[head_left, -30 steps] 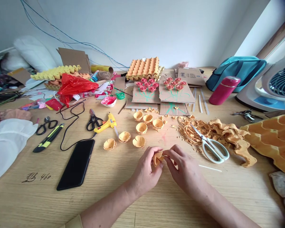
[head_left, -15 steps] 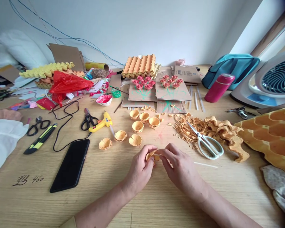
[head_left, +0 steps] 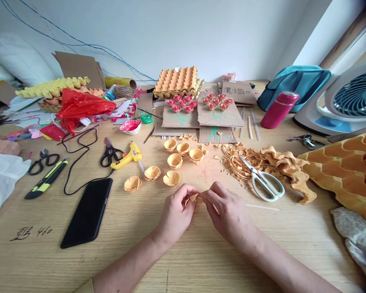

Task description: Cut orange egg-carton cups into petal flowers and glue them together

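Between my two hands is an orange egg-carton flower cup (head_left: 194,197), partly covered by fingers. My left hand (head_left: 177,211) is closed around its left side, the thumb pressing against it. With fingertips pinched, my right hand (head_left: 228,212) grips a petal edge on the cup's right side. Just beyond the hands stand several cut cups of the same orange pulp, the nearest a petalled cup (head_left: 171,178). White-handled scissors (head_left: 266,185) lie to the right on a heap of orange scraps (head_left: 238,162).
A yellow glue gun (head_left: 129,156), a black phone (head_left: 87,213) and a utility knife (head_left: 47,179) lie left. Cardboard panels (head_left: 221,119) with red flowers are at the back. A pink bottle (head_left: 279,110), a fan (head_left: 350,97) and a large egg tray (head_left: 344,167) occupy the right.
The whole view has shifted slightly, so things appear a little further left and up. Both hands keep their hold on the flower cup, with small finger movements.
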`<state>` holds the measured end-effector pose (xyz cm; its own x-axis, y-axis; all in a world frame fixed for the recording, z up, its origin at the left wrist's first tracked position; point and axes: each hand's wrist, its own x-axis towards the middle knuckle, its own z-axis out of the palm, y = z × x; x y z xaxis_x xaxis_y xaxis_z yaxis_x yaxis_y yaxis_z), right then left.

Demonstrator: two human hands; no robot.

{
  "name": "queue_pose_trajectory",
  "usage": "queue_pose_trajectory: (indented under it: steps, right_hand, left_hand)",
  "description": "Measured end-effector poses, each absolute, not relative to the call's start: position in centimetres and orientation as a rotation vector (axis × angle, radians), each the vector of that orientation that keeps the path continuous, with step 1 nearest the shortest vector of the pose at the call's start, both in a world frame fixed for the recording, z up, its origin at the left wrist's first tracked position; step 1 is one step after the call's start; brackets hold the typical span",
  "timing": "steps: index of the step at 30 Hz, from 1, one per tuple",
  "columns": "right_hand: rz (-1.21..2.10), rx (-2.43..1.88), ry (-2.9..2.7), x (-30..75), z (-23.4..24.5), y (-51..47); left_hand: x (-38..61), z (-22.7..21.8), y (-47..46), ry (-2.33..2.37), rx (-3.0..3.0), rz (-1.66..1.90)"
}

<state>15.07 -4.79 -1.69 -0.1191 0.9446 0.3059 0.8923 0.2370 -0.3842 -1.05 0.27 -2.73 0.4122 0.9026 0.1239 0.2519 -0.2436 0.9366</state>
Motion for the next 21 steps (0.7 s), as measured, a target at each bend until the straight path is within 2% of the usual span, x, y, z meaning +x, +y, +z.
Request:
queue_pose_trajectory:
  steps: [9,17,21]
  right_hand:
    - [-0.243,-1.519,-2.236,15.34,-0.83,-5.13]
    - [0.020,-1.568,-2.066,15.35,-1.31,-4.80]
    - [-0.049,-1.568,-2.120,15.34,-1.03,-4.97]
  left_hand:
    - [-1.03,-2.41,0.45,0.976,1.577,0.814]
    - [-1.18,-2.59,0.21,1.011,1.685,0.887]
    - [-1.15,-2.89,0.21,1.005,1.717,0.868]
